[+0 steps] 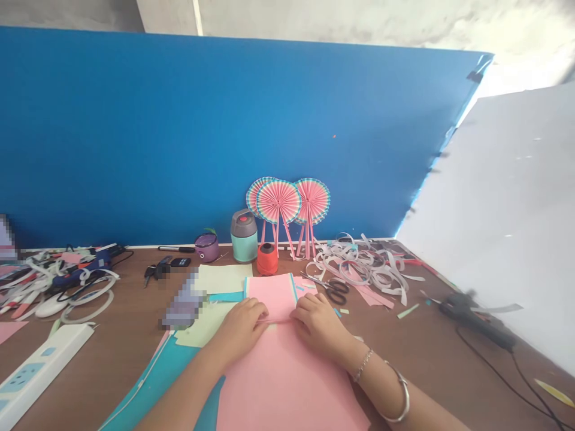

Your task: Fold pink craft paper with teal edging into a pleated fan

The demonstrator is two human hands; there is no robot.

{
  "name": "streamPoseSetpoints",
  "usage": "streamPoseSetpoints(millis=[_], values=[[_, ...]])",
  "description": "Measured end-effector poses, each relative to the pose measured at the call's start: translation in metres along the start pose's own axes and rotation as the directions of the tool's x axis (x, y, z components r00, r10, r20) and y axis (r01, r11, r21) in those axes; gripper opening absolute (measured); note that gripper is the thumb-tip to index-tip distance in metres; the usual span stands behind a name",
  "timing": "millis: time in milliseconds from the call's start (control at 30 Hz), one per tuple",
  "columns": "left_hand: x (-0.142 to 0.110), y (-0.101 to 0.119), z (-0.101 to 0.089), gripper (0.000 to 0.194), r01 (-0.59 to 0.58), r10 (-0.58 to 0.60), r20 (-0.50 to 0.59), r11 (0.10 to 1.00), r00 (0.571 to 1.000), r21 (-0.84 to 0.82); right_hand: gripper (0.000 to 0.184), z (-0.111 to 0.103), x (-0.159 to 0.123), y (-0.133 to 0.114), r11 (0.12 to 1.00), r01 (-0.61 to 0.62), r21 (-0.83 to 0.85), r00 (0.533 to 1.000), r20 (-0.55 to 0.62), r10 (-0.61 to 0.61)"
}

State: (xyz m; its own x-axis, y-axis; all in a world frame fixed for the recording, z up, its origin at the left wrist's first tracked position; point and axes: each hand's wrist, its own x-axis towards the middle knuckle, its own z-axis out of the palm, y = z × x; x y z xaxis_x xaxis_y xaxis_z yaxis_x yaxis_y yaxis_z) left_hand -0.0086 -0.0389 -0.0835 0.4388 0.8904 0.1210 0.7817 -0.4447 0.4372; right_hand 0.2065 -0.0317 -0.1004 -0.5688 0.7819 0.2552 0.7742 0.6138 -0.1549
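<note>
A pink paper strip (271, 293) with blue and pale edge bands lies in front of me, with a narrow fold across its near end. My left hand (245, 326) is closed on the left end of that fold. At the other end, the fingers of my right hand (317, 320) pinch the same strip. Beneath it spreads a large pink sheet (287, 377), and a blue sheet (153, 377) shows to its left. Pale yellow-green paper (206, 326) lies beside my left hand. Beyond the strip stands a red spool of thread (268, 260).
Pink pleated paper fans (278, 202) lean on the blue partition (179, 131), near a teal flask (245, 239) and purple pot (206, 247). Scissors (336, 291) and curled white strips (359, 263) lie right, before a glue gun (476, 320). A power strip (40, 371) is at left.
</note>
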Motion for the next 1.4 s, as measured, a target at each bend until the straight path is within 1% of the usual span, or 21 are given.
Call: streamPoseSetpoints(millis=[67, 167, 233, 300, 400, 433, 500, 700, 833, 967, 1167, 1400], values=[[0.000, -0.001, -0.005, 0.015, 0.047, -0.047, 0.020, 0.999, 0.999, -0.010, 0.025, -0.002, 0.000, 0.001, 0.999, -0.012, 0.037, 1.000, 0.023, 0.012], [-0.001, -0.001, -0.009, 0.017, 0.063, -0.063, 0.041, 0.998, 0.997, -0.017, 0.029, -0.003, -0.002, 0.004, 0.995, -0.016, 0.099, 0.999, 0.033, 0.012], [-0.001, -0.002, -0.010, 0.019, 0.056, -0.055, 0.038, 0.998, 0.998, -0.032, 0.031, -0.001, -0.004, 0.007, 0.986, -0.023, 0.165, 1.000, 0.009, 0.022], [-0.001, -0.004, -0.010, 0.020, 0.058, -0.056, 0.035, 0.997, 0.998, -0.057, 0.032, 0.002, -0.005, 0.010, 0.963, -0.062, 0.261, 0.997, -0.021, 0.070], [0.001, -0.008, -0.010, 0.017, 0.129, -0.125, 0.042, 0.983, 0.991, -0.134, 0.023, 0.004, -0.004, 0.014, 0.917, -0.127, 0.377, 0.989, -0.018, 0.145], [0.002, -0.010, -0.010, 0.016, 0.157, -0.151, 0.047, 0.974, 0.987, -0.166, 0.019, 0.004, -0.004, 0.015, 0.909, -0.135, 0.394, 0.988, -0.016, 0.153], [0.004, -0.014, -0.009, 0.015, 0.189, -0.183, 0.048, 0.959, 0.982, -0.212, 0.016, 0.003, -0.002, 0.016, 0.899, -0.133, 0.417, 0.988, -0.019, 0.155], [0.005, -0.021, -0.005, 0.016, 0.171, -0.176, -0.003, 0.963, 0.984, -0.210, 0.018, 0.004, 0.001, 0.018, 0.856, -0.141, 0.497, 0.983, -0.032, 0.180], [0.005, -0.021, -0.004, 0.018, 0.186, -0.193, -0.016, 0.963, 0.981, -0.194, 0.018, 0.007, 0.003, 0.018, 0.830, -0.176, 0.529, 0.974, -0.031, 0.226], [0.006, -0.022, -0.002, 0.018, 0.193, -0.202, -0.027, 0.962, 0.979, -0.191, 0.018, 0.008, 0.004, 0.018, 0.825, -0.200, 0.528, 0.968, -0.024, 0.250], [0.006, -0.024, 0.000, 0.017, 0.188, -0.198, -0.032, 0.963, 0.980, -0.194, 0.018, 0.007, 0.004, 0.019, 0.838, -0.212, 0.502, 0.969, -0.004, 0.247], [0.004, -0.020, -0.001, 0.019, 0.186, -0.193, -0.027, 0.968, 0.981, -0.170, 0.017, 0.007, 0.004, 0.019, 0.847, -0.207, 0.489, 0.972, 0.006, 0.234]])
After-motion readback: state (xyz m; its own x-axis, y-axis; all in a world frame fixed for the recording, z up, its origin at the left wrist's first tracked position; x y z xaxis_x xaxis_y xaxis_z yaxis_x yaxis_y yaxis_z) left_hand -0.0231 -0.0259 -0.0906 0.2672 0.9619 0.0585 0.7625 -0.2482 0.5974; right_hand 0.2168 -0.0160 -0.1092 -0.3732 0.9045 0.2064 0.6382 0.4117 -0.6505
